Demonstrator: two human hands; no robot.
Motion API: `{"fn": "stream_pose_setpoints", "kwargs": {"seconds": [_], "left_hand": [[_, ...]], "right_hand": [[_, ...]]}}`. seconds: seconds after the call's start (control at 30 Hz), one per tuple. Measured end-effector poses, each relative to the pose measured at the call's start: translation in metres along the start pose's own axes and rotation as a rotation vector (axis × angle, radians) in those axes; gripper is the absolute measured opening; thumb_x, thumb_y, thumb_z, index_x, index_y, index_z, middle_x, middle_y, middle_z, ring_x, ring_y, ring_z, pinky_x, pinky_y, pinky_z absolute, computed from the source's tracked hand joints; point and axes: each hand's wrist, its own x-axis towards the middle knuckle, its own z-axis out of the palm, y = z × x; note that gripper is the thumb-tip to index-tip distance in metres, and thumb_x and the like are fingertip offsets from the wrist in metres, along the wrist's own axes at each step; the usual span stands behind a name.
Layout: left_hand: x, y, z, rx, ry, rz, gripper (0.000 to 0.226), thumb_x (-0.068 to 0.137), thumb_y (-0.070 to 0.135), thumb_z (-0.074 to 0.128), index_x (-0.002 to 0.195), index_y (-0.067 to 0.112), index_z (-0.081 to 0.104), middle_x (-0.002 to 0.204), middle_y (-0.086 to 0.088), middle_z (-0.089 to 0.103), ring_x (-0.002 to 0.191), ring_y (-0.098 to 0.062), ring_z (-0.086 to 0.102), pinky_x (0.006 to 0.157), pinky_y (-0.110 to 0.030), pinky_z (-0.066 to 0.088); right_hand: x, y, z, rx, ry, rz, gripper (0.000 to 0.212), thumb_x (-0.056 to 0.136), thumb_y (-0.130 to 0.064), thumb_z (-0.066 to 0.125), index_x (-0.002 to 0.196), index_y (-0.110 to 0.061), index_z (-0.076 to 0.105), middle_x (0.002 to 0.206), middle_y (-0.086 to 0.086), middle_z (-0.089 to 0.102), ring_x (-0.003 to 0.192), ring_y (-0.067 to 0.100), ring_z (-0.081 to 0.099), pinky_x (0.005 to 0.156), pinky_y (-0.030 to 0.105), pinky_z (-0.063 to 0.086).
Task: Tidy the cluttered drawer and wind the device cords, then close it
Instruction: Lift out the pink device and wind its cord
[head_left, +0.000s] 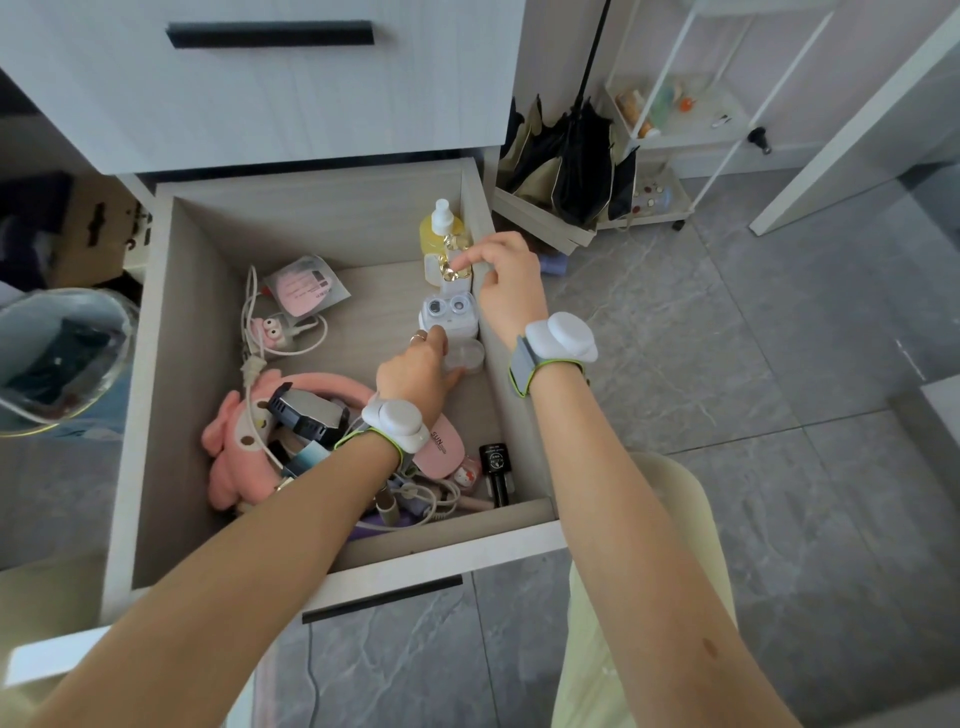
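Note:
The wooden drawer (218, 244) stands pulled open below me. My right hand (506, 283) pinches a small gold-capped bottle (451, 265) by the right wall, in front of a yellow spray bottle (440, 231). My left hand (421, 371) is closed on a clear plastic case (470, 354) just below a white box with two lenses (448, 312). A white cord (252, 332) trails from a pink plug toy (270, 332) down the left side. A pink plush (234, 441) lies at the front left under a grey device (311, 415).
A pink SUN lamp (444, 449), a black bottle (496, 470) and tangled cables (421, 499) crowd the drawer's front. A foil packet (306, 286) lies at the back. A closed drawer (270, 78) sits above. A bin (57, 358) stands left, bags (566, 166) and a white cart (670, 119) right.

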Motion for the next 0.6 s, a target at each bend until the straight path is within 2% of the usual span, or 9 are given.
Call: {"fn": "stream_pose_setpoints", "kwargs": {"seconds": [0.2, 0.3, 0.4, 0.5, 0.6], "left_hand": [[0.001, 0.000, -0.001, 0.018, 0.003, 0.006, 0.045, 0.085, 0.045, 0.060, 0.110, 0.010, 0.047, 0.110, -0.008, 0.057, 0.086, -0.033, 0.061, 0.060, -0.034, 0.039], [0.001, -0.003, -0.008, 0.040, -0.011, 0.014, 0.052, 0.081, 0.052, 0.062, 0.109, 0.011, 0.049, 0.108, -0.006, 0.059, 0.087, -0.031, 0.061, 0.061, -0.032, 0.038], [0.004, -0.016, -0.030, -0.049, -0.012, 0.015, 0.040, 0.082, 0.047, 0.063, 0.102, 0.013, 0.055, 0.102, 0.000, 0.062, 0.088, -0.026, 0.061, 0.065, -0.030, 0.039], [-0.002, -0.037, -0.058, -0.090, -0.098, 0.165, 0.018, 0.085, 0.030, 0.062, 0.100, 0.019, 0.061, 0.103, 0.004, 0.064, 0.096, -0.018, 0.060, 0.075, -0.029, 0.043], [-0.019, -0.039, -0.062, -0.085, -0.262, 0.383, 0.019, 0.085, 0.023, 0.062, 0.104, 0.022, 0.063, 0.107, 0.004, 0.061, 0.102, -0.015, 0.056, 0.085, -0.032, 0.045]], "right_hand": [[-0.002, -0.003, -0.002, -0.018, -0.009, 0.005, 0.055, 0.070, 0.020, 0.032, 0.089, -0.010, 0.073, 0.114, 0.011, 0.052, 0.109, 0.031, 0.047, 0.095, 0.032, 0.038], [-0.004, -0.005, -0.004, -0.054, -0.034, 0.007, 0.056, 0.072, 0.021, 0.032, 0.089, -0.013, 0.074, 0.114, 0.008, 0.051, 0.107, 0.025, 0.042, 0.081, 0.014, 0.029], [-0.006, -0.009, -0.005, -0.107, -0.054, -0.024, 0.054, 0.074, 0.020, 0.035, 0.090, -0.013, 0.074, 0.116, 0.008, 0.050, 0.107, 0.024, 0.041, 0.072, 0.011, 0.025], [-0.006, -0.013, -0.004, -0.199, -0.086, -0.068, 0.050, 0.073, 0.018, 0.039, 0.091, -0.015, 0.073, 0.118, 0.007, 0.049, 0.111, 0.026, 0.041, 0.078, 0.015, 0.025], [-0.006, -0.011, -0.006, -0.260, -0.117, -0.070, 0.047, 0.077, 0.016, 0.042, 0.091, -0.017, 0.073, 0.118, 0.005, 0.050, 0.113, 0.026, 0.039, 0.078, 0.015, 0.023]]}}
